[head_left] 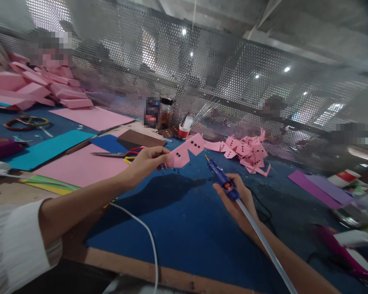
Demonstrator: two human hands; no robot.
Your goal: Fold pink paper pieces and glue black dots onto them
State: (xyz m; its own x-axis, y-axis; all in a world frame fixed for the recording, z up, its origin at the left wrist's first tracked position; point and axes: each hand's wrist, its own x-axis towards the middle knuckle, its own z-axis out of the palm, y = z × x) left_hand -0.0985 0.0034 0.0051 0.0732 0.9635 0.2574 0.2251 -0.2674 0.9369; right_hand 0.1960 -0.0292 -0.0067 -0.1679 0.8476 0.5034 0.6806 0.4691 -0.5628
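Observation:
My left hand (147, 162) is closed on a pink foam cut-out (185, 152) with small dark square holes, held up above the blue mat (184, 220). My right hand (236, 200) is wrapped round a blue glue gun (221, 179) with a clear glue stick (263, 241) sticking out of its back. The gun's nozzle points up toward the lower right edge of the cut-out, a short gap apart. A pile of similar pink cut-outs (248, 153) lies on the mat behind.
Scissors with red and yellow handles (122, 154) lie on pink sheets (79, 165) at the left. Teal, purple (319, 185) and brown sheets, jars (165, 113), a red cup (184, 130), a white cable (147, 232) and a perforated metal screen (233, 81) surround the mat.

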